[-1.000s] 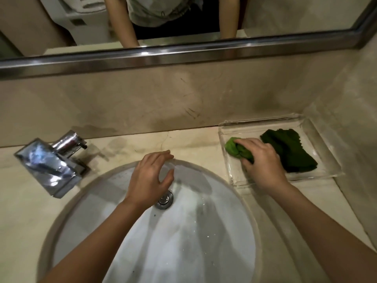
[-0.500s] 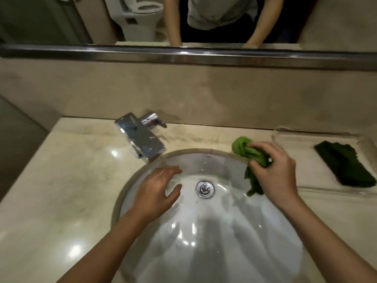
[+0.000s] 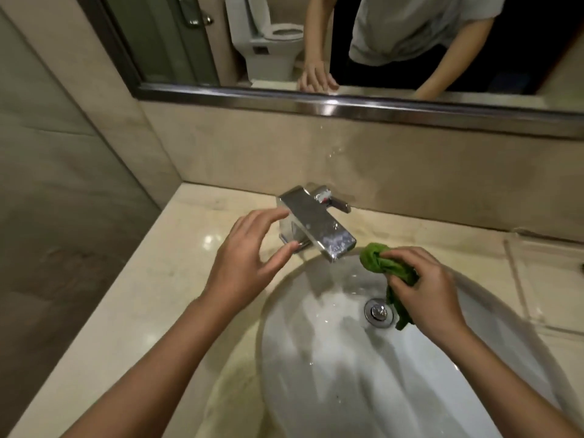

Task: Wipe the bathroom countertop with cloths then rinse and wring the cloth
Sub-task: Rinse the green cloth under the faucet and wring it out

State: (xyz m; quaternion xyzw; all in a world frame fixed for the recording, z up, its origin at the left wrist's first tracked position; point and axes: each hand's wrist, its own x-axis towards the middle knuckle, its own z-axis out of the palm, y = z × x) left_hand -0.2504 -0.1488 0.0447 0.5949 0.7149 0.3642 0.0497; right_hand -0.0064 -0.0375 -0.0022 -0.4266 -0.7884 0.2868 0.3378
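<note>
Just right of the frame's centre, the right hand [image 3: 426, 289] grips the green cloth [image 3: 380, 263], fingers and thumb curled round a tight bunch of it. The wad pokes out past the fingertips toward the faucet [image 3: 313, 226], and a loose tail hangs below the palm beside the drain [image 3: 378, 312]. The cloth is held over the basin [image 3: 331, 390] and not over the countertop [image 3: 142, 295], close to the spout's mouth. That looks deliberate: any drip falls into the bowl, and the bunch sits where water would land.

The left hand [image 3: 249, 257] holds nothing. It is spread wide in the centre of the frame, fingers up by the flat top of the faucet and thumb low near its underside, as if to bracket the body and work the tap. Whether skin meets metal I cannot tell. No clear stream shows under the spout (the pale streaks in the bowl may be glare or wet), so I judge the rinse not yet under way.

A clear tray [image 3: 537, 279] lies on the counter at the right edge. The mirror [image 3: 189, 42] fills the top of the frame and shows a toilet behind the person.
</note>
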